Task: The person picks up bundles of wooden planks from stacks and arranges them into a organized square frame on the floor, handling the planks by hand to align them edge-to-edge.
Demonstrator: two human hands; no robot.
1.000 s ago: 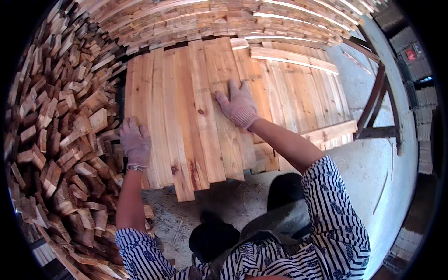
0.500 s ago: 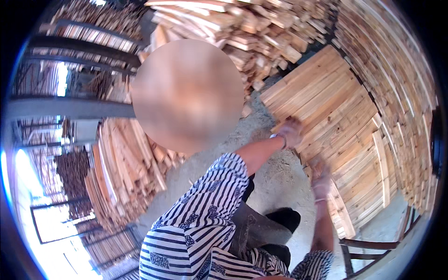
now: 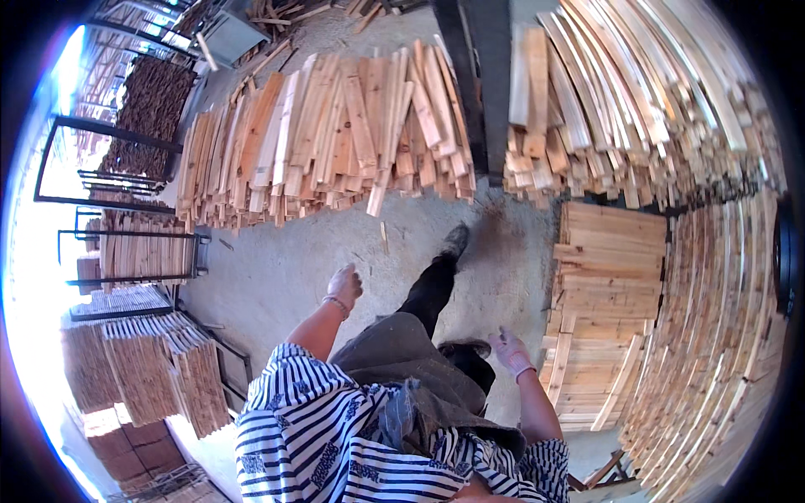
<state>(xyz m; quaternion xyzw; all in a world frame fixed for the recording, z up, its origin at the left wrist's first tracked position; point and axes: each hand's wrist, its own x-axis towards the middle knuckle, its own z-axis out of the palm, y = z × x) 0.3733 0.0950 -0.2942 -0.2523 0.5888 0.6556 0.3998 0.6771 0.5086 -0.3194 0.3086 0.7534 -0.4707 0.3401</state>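
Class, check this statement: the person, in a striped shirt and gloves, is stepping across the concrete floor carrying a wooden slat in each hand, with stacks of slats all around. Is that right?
Not quite. The head view shows both hands empty: the left hand and the right hand swing free, holding no slat. The rest stands: striped shirt, gloves, concrete floor, and stacks of slats all around.

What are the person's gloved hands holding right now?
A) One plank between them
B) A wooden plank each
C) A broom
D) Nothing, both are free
D: the left hand and right hand hang free over the concrete floor, apart from the plank stack.
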